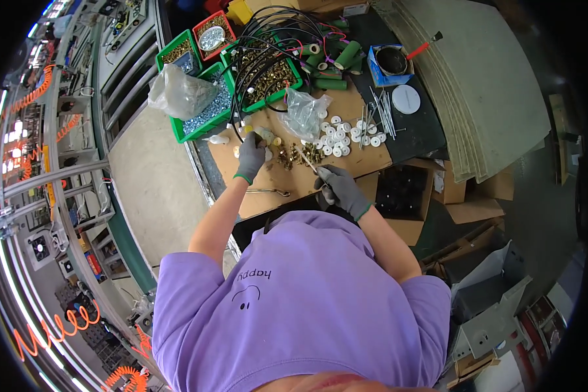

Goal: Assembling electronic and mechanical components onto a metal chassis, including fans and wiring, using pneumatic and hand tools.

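Observation:
My left hand (251, 157), in a grey glove with a green cuff, is closed at the left of a cardboard sheet (362, 153). What its fingertips pinch is too small to make out; black cables (258, 39) hang down close to them. My right hand (341, 188), gloved alike, is closed around a thin pale rod (307, 159). The rod's far end points at a pile of small brass-coloured fittings (312, 154). Beyond that pile lie several white plastic discs (336, 137) and a clear plastic bag (304, 112). A wrench (268, 192) rests near the sheet's front edge.
Green bins (206, 124) of small metal parts stand at the back left, under another plastic bag (183, 91). Green tubes (347, 55) lie at the back. To the right are metal rods (383, 112), a white round lid (406, 99), a blue box (375, 73) and stacked boards (496, 78).

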Demonstrator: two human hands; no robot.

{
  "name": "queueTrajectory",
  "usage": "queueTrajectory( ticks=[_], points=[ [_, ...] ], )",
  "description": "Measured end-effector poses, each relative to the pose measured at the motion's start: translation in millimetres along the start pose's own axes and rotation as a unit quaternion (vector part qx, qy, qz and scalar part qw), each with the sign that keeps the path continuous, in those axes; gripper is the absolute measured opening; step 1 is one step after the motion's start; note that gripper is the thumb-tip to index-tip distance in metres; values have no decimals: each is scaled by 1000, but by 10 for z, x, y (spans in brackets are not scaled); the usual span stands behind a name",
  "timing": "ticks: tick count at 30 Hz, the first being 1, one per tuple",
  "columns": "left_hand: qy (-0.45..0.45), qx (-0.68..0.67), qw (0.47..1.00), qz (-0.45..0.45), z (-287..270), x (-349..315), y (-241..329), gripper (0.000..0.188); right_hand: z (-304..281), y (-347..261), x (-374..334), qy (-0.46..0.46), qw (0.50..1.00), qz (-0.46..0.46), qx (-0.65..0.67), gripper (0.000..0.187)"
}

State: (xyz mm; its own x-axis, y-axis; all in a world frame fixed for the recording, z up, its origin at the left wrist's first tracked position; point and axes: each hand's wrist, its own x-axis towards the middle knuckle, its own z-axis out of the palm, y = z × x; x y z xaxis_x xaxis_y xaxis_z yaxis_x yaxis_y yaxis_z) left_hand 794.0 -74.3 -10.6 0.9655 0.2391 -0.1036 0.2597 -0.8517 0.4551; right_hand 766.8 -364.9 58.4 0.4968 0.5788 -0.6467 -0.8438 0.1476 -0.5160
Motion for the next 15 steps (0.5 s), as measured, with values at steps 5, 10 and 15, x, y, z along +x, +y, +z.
queueTrajectory(
  ticks=[5,10,15],
  points=[
    [-55,-358,928,-92,-185,-160,365,18,164,121,118,-26,997,-68,13,25],
    [-69,-440,888,-112,-290,-351,738,14,242,0,47,19,987,-51,-150,29],
    [-78,-499,860,-73,-245,-483,958,11,179,84,10,64,971,-79,-218,28]
  ],
)
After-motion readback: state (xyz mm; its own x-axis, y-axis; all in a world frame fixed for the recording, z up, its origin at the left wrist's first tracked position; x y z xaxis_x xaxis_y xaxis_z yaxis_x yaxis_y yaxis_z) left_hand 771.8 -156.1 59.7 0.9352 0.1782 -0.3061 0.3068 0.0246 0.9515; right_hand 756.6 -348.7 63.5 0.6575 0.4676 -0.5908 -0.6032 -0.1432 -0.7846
